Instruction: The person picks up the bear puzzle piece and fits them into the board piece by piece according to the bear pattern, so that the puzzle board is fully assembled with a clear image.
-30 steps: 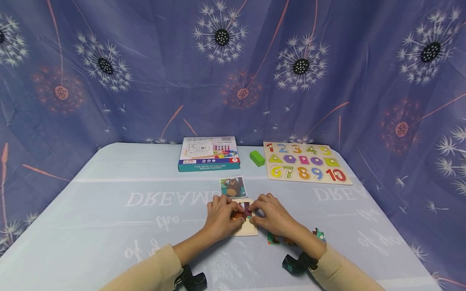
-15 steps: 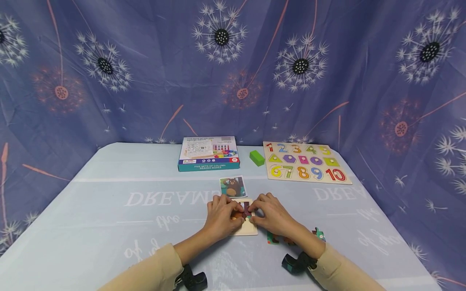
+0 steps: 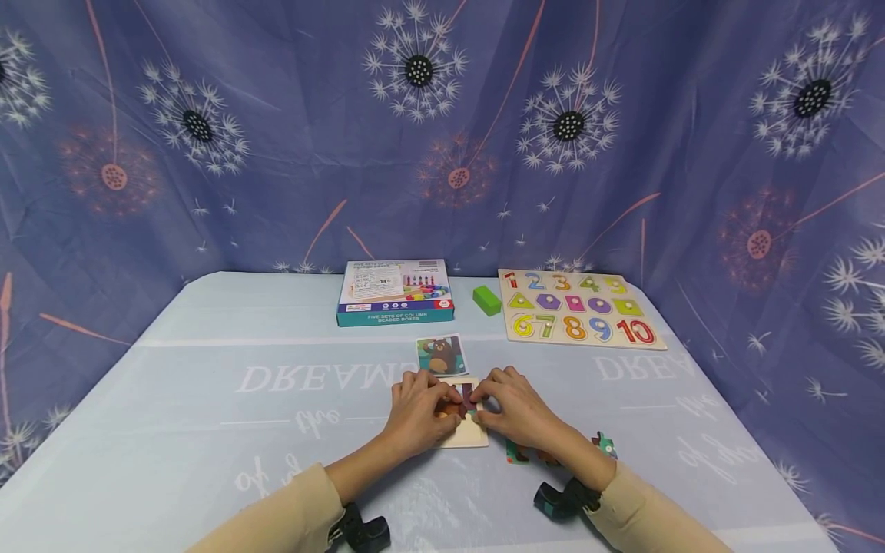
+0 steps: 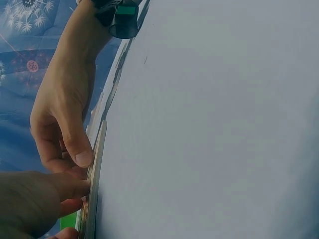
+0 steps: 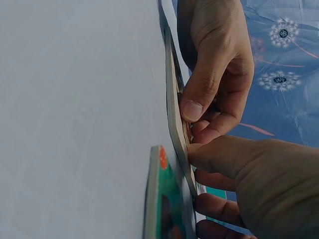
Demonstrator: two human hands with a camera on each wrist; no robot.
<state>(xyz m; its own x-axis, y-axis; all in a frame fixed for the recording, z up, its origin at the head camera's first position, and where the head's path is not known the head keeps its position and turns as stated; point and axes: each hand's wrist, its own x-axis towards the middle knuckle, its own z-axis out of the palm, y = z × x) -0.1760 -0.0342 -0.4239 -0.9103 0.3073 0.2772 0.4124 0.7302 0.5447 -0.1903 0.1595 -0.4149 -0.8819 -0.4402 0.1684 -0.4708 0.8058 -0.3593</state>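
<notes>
A small wooden puzzle tray (image 3: 465, 439) lies flat on the table, with brown and purple puzzle pieces (image 3: 468, 395) in its upper part. My left hand (image 3: 417, 408) is at its left side, thumb and forefinger curled on a piece there. From the right, my right hand (image 3: 517, 407) pinches a piece at the tray's edge with thumb and forefinger. The fingertips partly hide the pieces. In the right wrist view, the left thumb (image 5: 193, 110) presses down on the tray. A picture card of a bear (image 3: 442, 355) lies just behind the tray.
Loose puzzle pieces (image 3: 517, 452) lie beneath and beside my right forearm, one with a green corner (image 3: 605, 445). Farther back are a boxed bead set (image 3: 396, 315), a green block (image 3: 487, 300) and a wooden number board (image 3: 584, 309). A patterned curtain (image 3: 290, 138) hangs behind the table.
Both hands stay on the puzzle pieces in nearly the same pose. The head view has shifted very slightly; nothing else visibly moves.
</notes>
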